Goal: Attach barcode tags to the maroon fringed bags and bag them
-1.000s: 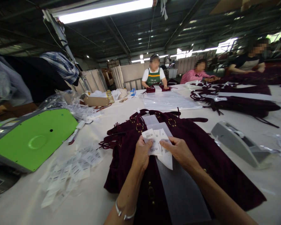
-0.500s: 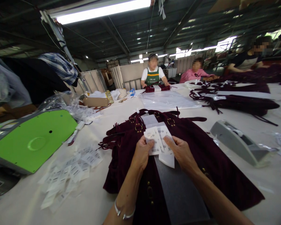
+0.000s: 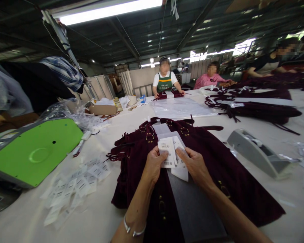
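Note:
Between thumb and fingers, my left hand (image 3: 154, 163) pinches a white printed label (image 3: 166, 148) with barcodes and round marks. A second white label sheet (image 3: 180, 172) is gripped by my right hand (image 3: 194, 163), and the two overlap at their inner edges. Both are held above a dark maroon bag (image 3: 207, 148) that lies flat on the table, with straps, tassels and brass eyelets at its far end. Down the bag's middle runs a strip of translucent grey sheet (image 3: 192, 206). My fingers partly cover the print.
Loose white labels (image 3: 78, 184) lie in a spread to the left, beside a bright green machine (image 3: 38, 152). A grey tape dispenser (image 3: 258, 153) stands at right. Beyond are clear plastic bags (image 3: 182, 107), stacked maroon bags (image 3: 258, 108) and a co-worker in a green apron (image 3: 165, 82).
The left label has shifted slightly right and now overlaps more of the right one. The co-worker opposite has lowered the maroon bundle a little.

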A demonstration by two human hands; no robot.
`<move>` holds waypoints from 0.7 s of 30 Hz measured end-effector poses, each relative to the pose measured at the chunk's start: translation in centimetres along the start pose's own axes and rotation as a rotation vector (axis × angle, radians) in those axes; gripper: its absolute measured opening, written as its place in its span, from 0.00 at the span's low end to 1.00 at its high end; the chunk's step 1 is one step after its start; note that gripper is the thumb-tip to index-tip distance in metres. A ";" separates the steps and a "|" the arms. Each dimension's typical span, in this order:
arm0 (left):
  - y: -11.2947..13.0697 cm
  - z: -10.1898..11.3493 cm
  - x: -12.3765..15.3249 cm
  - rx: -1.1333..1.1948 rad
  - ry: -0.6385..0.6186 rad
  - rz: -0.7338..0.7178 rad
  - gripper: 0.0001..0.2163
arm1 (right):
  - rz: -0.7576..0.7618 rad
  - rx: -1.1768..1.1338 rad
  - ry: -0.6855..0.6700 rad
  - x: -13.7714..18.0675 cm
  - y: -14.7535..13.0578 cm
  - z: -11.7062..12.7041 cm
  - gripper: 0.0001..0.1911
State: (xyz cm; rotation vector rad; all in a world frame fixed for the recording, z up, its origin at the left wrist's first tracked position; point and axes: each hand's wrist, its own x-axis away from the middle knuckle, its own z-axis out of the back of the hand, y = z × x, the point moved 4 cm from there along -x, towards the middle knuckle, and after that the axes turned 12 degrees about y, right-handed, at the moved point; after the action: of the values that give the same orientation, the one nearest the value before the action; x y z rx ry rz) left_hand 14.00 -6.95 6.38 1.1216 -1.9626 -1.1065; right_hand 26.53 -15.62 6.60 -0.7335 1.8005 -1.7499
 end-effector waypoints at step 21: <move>0.2 0.0 0.2 0.031 0.100 -0.032 0.19 | -0.002 0.002 -0.004 -0.1 0.1 0.0 0.23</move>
State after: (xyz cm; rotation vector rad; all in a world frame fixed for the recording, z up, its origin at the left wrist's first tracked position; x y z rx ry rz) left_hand 13.83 -7.04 6.60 1.2049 -1.8960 -1.0196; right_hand 26.60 -15.59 6.45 -0.7373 1.7954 -1.7505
